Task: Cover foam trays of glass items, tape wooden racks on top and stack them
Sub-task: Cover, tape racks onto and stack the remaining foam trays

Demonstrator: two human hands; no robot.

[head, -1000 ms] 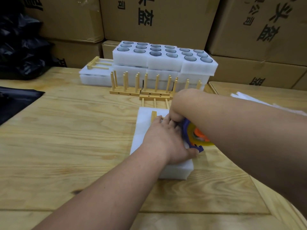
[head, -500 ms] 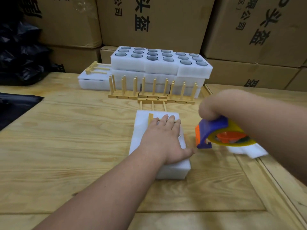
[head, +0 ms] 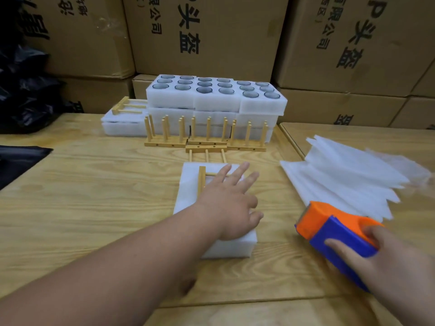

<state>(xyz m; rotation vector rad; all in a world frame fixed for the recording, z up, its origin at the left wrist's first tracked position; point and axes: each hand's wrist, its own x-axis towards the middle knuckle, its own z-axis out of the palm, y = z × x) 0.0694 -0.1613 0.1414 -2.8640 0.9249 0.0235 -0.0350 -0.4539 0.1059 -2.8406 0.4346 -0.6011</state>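
- the right hand (head: 374, 260) is wrapped around an orange and blue tape dispenser (head: 336, 234), fingers across its blue body, its orange nose pointing away from the palm toward the left hand.
- the dispenser is apart from the foam tray, off that tray's right side, over the wooden table (head: 94, 196).
- the left hand (head: 229, 203) lies flat, fingers spread, grasping nothing, pressing down on the covered foam tray (head: 190, 184).
- under its fingers lies a wooden rack (head: 202, 178) on the tray's top; only the rack's far left corner shows past the hand.
- beyond the dispenser, further from the right hand, a fanned pile of thin white foam sheets (head: 341, 180) lies on the table.
- past the left hand's fingertips stand upright wooden racks (head: 204, 137) in a row, one more lying flat just in front of them.
- behind those, stacked foam trays (head: 216, 100); the top layer holds glass items (head: 204, 90) in round holes.
- cardboard boxes (head: 211, 31) fill the background.
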